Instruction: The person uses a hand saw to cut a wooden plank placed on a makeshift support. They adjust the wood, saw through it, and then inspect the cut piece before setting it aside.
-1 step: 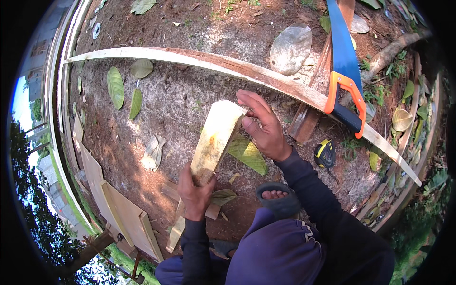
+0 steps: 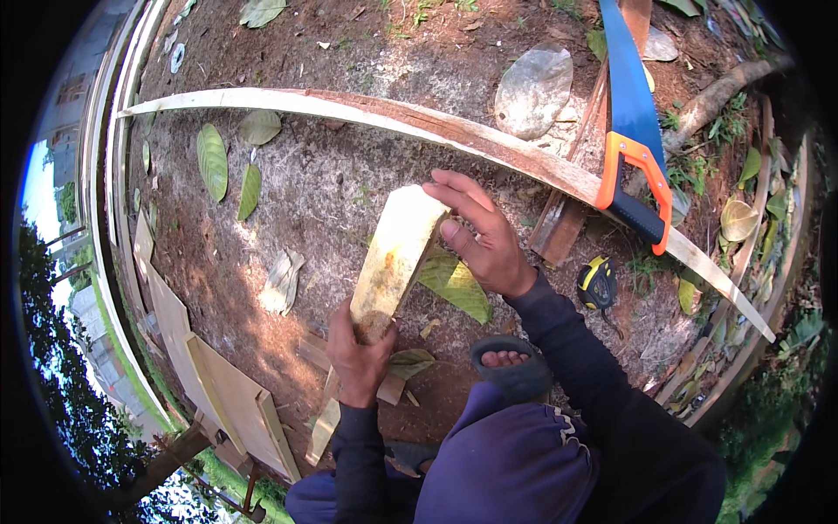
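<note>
I hold a short pale wooden block point(image 2: 391, 249), tilted, its far end near the middle of the view. My left hand point(image 2: 356, 354) is closed round its near end. My right hand point(image 2: 484, 240) has thumb and curved fingers against the right of its far end. Just beyond it a long thin wooden strip point(image 2: 454, 131) crosses the view. A handsaw point(image 2: 630, 83) with an orange and black handle lies across that strip at the right. A black and yellow tape measure point(image 2: 596, 282) lies on the ground right of my right hand.
Dirt ground with fallen leaves point(image 2: 212, 162) lies under my hands. Plywood pieces point(image 2: 227, 393) and long pale boards are at the left. Dark planks point(image 2: 559, 229) and a branch point(image 2: 716, 100) lie at the right. My sandalled foot point(image 2: 511, 362) is below my right hand.
My right hand's fingertips have shifted slightly left, onto the far end of the block. The rest looks the same.
</note>
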`<state>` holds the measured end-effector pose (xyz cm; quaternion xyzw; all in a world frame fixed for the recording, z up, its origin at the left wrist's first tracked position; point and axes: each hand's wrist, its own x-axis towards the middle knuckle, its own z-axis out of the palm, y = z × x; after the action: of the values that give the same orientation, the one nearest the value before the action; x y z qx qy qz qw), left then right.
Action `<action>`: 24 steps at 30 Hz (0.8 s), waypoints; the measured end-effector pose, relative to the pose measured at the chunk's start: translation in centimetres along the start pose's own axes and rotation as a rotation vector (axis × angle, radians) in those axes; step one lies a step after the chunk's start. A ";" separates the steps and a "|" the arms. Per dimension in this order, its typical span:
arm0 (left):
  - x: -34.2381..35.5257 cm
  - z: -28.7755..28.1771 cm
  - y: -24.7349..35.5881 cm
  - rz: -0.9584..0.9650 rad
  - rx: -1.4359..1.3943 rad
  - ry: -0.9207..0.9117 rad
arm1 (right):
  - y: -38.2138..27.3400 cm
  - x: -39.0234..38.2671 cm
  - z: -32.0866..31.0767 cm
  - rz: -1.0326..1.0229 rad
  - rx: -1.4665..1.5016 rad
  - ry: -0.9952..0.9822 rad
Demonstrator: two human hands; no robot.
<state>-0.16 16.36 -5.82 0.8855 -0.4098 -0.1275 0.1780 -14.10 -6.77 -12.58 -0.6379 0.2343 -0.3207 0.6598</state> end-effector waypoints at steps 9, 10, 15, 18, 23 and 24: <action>-0.8 -0.7 -1.1 0.016 0.016 -0.032 | 0.2 0.2 0.5 0.009 -0.113 0.014; -0.6 -0.7 -0.9 0.009 0.004 -0.039 | 0.6 0.3 0.4 -0.044 -0.146 -0.047; -0.4 -0.5 -0.6 0.026 -0.001 -0.012 | 0.2 0.8 0.6 0.012 -0.123 0.153; -0.6 -0.4 -0.7 0.028 0.003 -0.005 | 1.0 1.2 -0.3 -0.127 -0.311 0.018; -1.3 -1.3 -0.9 -0.060 -0.040 -0.019 | 0.4 1.7 -0.5 -0.012 -0.323 0.084; -1.6 -1.6 -1.2 -0.079 -0.027 -0.012 | 0.1 1.7 -0.6 -0.079 -0.411 0.021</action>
<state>0.23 18.67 -4.72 0.8977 -0.3740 -0.1454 0.1822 -13.35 -8.43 -12.57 -0.7644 0.2767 -0.2984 0.5001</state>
